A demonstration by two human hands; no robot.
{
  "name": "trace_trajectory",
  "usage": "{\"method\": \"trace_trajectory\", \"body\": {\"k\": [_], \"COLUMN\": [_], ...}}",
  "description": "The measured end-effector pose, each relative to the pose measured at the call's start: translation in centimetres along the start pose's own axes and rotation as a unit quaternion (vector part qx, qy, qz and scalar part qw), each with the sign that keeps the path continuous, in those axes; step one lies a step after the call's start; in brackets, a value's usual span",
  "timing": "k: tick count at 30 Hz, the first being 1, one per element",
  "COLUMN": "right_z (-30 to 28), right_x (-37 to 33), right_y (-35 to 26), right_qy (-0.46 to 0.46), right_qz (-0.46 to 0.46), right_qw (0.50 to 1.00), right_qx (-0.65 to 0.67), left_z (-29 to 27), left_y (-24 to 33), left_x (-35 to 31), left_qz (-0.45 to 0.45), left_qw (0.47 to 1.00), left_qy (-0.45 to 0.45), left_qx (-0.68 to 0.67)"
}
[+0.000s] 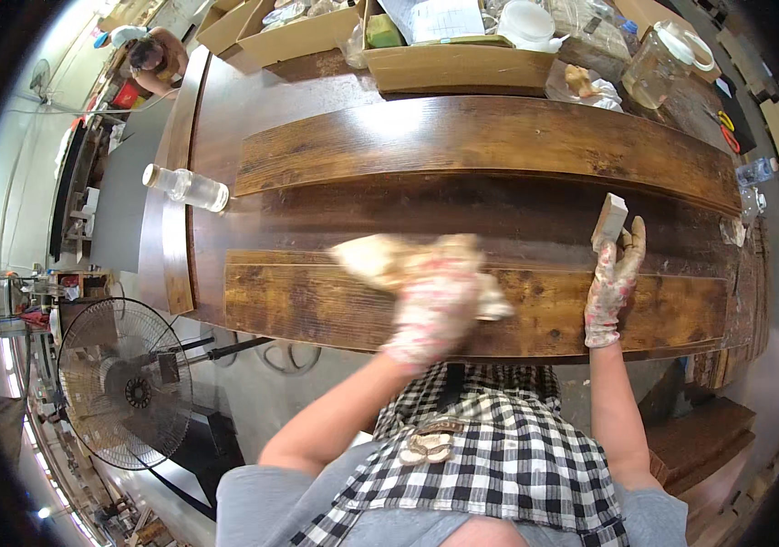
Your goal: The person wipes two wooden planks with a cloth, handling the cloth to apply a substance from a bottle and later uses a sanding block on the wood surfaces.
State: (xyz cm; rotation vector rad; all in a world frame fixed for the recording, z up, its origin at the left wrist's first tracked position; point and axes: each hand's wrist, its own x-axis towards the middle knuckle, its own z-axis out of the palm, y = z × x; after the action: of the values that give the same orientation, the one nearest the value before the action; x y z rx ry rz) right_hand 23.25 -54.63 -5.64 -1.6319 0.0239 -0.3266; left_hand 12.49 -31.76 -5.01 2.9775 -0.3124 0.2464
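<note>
My left hand (433,308), in a white glove with red marks, is closed on a cream cloth (367,258) and smeared by motion. Beneath it lies the near brown wooden board (303,299), its grain dark and knotted. Over this board's right part, my right hand (612,296) wears a matching glove and grips a small pale rectangular block (609,220), which stands up from the fingers. Parallel and farther back is a second wooden board (499,137), with light glinting on its surface.
A clear bottle (186,187) lies on its side at the table's left. Cardboard boxes (462,69) line the back, beside a large clear jug (659,68). Scissors (728,132) lie far right. A standing fan (125,383) is at lower left; another person (154,59) is at upper left.
</note>
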Motion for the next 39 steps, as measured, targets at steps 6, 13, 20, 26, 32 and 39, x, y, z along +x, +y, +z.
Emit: {"method": "trace_trajectory", "body": {"k": [6, 13, 20, 26, 32, 39], "right_z": [-1.1, 0.1, -0.1, -0.8, -1.5, -20.7], "right_x": [0.3, -0.5, 0.2, 0.3, 0.3, 11.0], "right_y": [1.3, -0.4, 0.7, -0.2, -1.1, 2.6], "right_qy": [0.002, 0.011, -0.011, -0.015, -0.064, 0.035], "right_qz": [-0.042, -0.024, -0.028, -0.038, -0.033, -0.069], "right_qw": [0.999, 1.0, 1.0, 0.999, 0.994, 0.996], "right_qx": [-0.008, -0.009, 0.007, 0.023, -0.086, -0.05], "left_z": [0.9, -0.4, 4.4, -0.4, -2.2, -0.6], "left_y": [2.0, -4.6, 9.4, -5.0, 1.1, 2.8], "left_x": [-0.2, -4.8, 1.5, -7.0, -3.1, -2.7], "left_qz": [0.044, -0.141, 0.121, -0.199, -0.146, -0.181], "left_qw": [0.965, 0.986, 0.948, 0.976, 0.989, 0.981], "left_qy": [-0.107, -0.002, -0.018, 0.068, 0.022, 0.057], "left_qx": [0.236, 0.087, -0.294, -0.065, -0.012, 0.048]}}
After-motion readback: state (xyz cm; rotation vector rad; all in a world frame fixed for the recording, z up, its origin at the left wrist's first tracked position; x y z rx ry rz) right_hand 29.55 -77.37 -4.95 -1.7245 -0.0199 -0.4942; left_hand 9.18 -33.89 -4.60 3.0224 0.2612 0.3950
